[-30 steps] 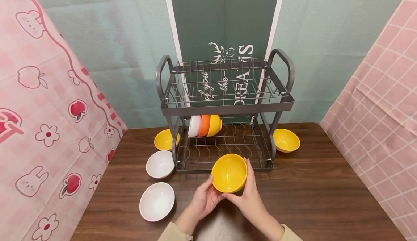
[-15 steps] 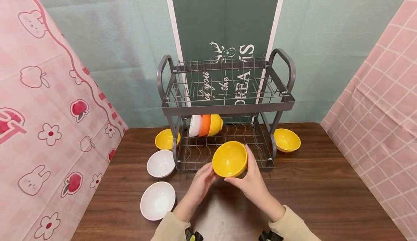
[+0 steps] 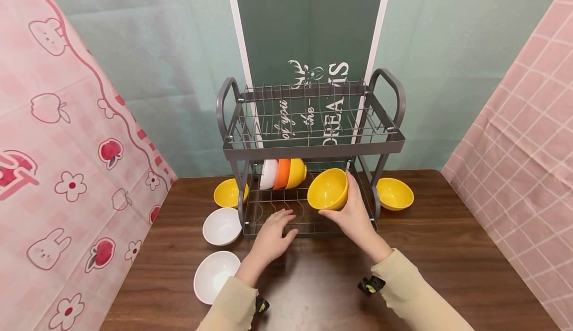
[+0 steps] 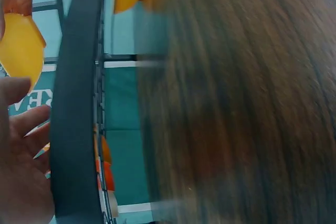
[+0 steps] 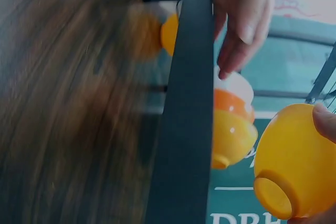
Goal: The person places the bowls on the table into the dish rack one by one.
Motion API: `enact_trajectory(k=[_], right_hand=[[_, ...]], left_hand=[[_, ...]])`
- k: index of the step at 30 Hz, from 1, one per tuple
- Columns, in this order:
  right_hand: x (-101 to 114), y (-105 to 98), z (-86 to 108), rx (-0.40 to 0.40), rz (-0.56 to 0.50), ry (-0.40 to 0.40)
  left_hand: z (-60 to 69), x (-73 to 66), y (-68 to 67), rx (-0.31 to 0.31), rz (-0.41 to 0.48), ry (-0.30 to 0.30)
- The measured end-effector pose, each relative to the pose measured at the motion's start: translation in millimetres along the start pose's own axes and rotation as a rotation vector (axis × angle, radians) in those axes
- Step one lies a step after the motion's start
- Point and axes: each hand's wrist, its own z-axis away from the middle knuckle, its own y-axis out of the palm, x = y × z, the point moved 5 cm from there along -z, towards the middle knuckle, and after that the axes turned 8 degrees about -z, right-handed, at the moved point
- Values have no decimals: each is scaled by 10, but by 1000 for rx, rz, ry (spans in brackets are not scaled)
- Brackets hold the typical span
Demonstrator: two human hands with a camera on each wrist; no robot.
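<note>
My right hand (image 3: 351,209) grips a yellow bowl (image 3: 328,189) by its right side and underside, holding it tilted over the lower tier of a dark grey two-tier dish rack (image 3: 313,147). In the right wrist view the held bowl (image 5: 296,161) shows its foot ring, a thumb on its side. My left hand (image 3: 273,236) is away from the bowl, fingers extended at the front edge of the lower tier; whether it touches the wires I cannot tell. Left of the held bowl, a white bowl (image 3: 269,174), an orange bowl (image 3: 282,173) and a yellow one (image 3: 296,173) stand nested on edge in the rack.
Left of the rack are a yellow bowl (image 3: 227,193) and two white bowls, one farther back (image 3: 222,226) and one nearer (image 3: 217,276). Another yellow bowl (image 3: 395,193) sits to the right. The wooden table (image 3: 456,266) is bounded by hanging cloths at both sides and behind.
Both hands held the yellow bowl a second ago. The left hand has let go and shifted toward the rack's front; the right has carried the bowl forward and slightly right, over the lower tier.
</note>
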Motion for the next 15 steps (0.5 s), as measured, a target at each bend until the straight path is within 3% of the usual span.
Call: enact_trajectory(k=[3,7,15], right_hand=[[-75,16,-93,10,17,8],[-151,61,-199,38,56,23],[-202,182,-389,88,102,41]], left_hand=[[-1,-5,60,33,-124,44],[9,-6,101,14,-198,76],[38,10,124,-47,-215,89]])
